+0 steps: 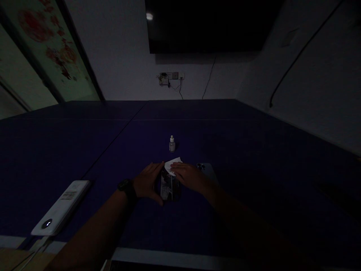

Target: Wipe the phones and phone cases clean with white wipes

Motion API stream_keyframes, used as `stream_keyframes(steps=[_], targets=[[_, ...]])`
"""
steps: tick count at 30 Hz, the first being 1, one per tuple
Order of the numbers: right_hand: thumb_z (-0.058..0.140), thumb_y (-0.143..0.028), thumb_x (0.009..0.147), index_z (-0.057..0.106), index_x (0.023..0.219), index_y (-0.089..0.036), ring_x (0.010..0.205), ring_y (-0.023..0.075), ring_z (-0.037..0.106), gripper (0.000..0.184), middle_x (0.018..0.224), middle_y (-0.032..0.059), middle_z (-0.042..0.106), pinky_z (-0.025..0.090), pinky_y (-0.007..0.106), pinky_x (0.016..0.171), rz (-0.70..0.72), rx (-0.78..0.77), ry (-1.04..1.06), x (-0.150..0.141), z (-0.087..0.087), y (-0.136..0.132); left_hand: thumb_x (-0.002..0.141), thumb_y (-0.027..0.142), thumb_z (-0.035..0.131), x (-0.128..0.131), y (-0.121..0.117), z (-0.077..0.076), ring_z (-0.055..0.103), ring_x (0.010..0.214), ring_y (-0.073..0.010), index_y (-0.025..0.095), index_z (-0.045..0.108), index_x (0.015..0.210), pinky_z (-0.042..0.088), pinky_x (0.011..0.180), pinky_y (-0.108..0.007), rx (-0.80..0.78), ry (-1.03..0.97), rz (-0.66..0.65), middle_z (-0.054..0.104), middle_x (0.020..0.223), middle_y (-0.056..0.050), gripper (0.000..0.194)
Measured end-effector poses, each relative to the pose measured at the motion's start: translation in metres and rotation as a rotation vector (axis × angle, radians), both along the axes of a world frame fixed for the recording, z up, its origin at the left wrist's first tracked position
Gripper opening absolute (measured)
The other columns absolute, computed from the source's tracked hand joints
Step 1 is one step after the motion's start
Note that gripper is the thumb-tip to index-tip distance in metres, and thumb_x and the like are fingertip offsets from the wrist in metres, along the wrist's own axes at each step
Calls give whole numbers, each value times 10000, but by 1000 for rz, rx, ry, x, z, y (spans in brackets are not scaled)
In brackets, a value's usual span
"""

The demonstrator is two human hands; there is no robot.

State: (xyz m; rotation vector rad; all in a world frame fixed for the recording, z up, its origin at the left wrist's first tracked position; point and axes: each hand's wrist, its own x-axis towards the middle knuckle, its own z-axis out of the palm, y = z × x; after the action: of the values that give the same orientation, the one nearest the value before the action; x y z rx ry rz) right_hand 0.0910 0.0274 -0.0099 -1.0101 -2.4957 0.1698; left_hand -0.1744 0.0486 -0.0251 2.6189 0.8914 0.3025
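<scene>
Two hands at a dark smartphone (170, 188) on a dim blue table (197, 128)
Shadow hides most of the right arm and muddies the phone's screen. The left hand (148, 180), with a black watch (126, 189) at its wrist, cups the phone's left edge; the right hand (188, 175) lies flat over a white wipe (172, 166) on its far end, grip unclear. The phone's long axis points toward the far wall. A dropper bottle (172, 144) stands just beyond; a second phone (207, 169) lies by the right hand, a white power bank (60, 207) well left.
</scene>
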Motion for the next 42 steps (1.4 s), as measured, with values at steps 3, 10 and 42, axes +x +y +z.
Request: stream_keyframes(steps=[3, 10, 42], targets=[[539, -141, 958, 750, 1206, -187, 1262, 243, 664, 329, 1309, 106, 726, 490, 451, 1151, -23, -4, 0, 3, -1, 1, 506, 908, 737, 0, 0, 0, 240, 1523, -502, 167, 11, 1657, 163, 1219, -697, -3, -2, 1, 225, 1668, -285, 1550], [583, -305, 978, 582, 1450, -156, 1435, 263, 508, 495, 1528, 138, 543, 407, 464, 1216, 6, -42, -40, 2, 5, -11, 483, 927, 722, 2, -1, 2, 246, 1521, -506, 152, 44, 1656, 160, 1222, -695, -12, -3, 13, 241, 1661, -290, 1561], [516, -477, 1036, 476, 1535, -163, 1504, 282, 401, 591, 1593, 146, 455, 327, 494, 1256, 3, -72, -83, 1, 1, -9, 519, 908, 729, 0, 0, 2, 240, 1532, -482, 170, -5, 1655, 159, 1220, -688, 2, -13, -1, 227, 1667, -288, 1540]])
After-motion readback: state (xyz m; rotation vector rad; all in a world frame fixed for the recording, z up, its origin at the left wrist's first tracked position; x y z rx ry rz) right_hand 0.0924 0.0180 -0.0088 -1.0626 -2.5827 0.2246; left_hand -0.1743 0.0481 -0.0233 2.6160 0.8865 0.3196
